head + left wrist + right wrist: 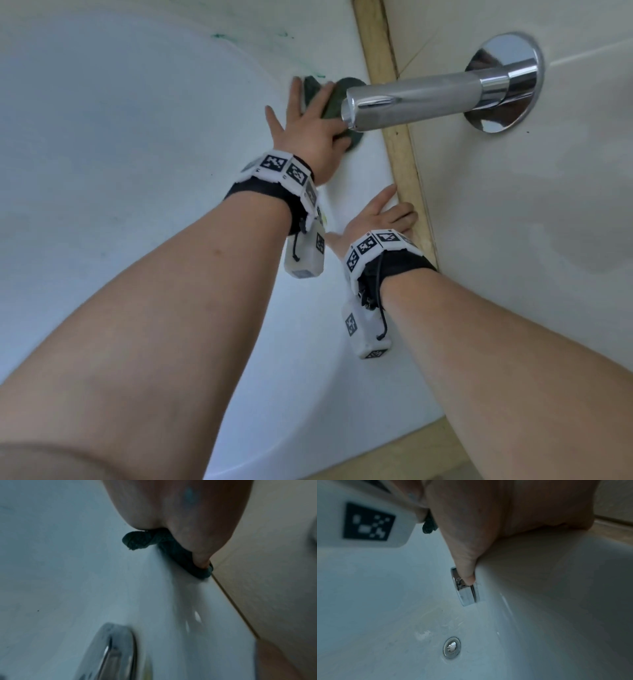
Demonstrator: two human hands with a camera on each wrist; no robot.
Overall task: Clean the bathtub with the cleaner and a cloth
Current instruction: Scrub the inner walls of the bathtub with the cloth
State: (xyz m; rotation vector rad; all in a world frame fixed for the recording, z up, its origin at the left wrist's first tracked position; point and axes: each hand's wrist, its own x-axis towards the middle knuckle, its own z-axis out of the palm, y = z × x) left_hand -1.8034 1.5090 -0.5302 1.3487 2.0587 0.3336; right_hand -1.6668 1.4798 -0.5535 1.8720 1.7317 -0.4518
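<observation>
Under chrome spout, left hand presses dark green cloth flat against white bathtub wall, fingers spread. Right hand rests open-palmed on tub rim, holding nothing.

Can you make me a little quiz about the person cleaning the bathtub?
1. True or false: the left hand presses a dark green cloth on the bathtub.
2. What does the right hand rest on? A) spout B) tub edge C) drain
3. What shiny thing sticks out of the wall above the cloth?

Key: 1 true. 2 B. 3 the spout.
</observation>
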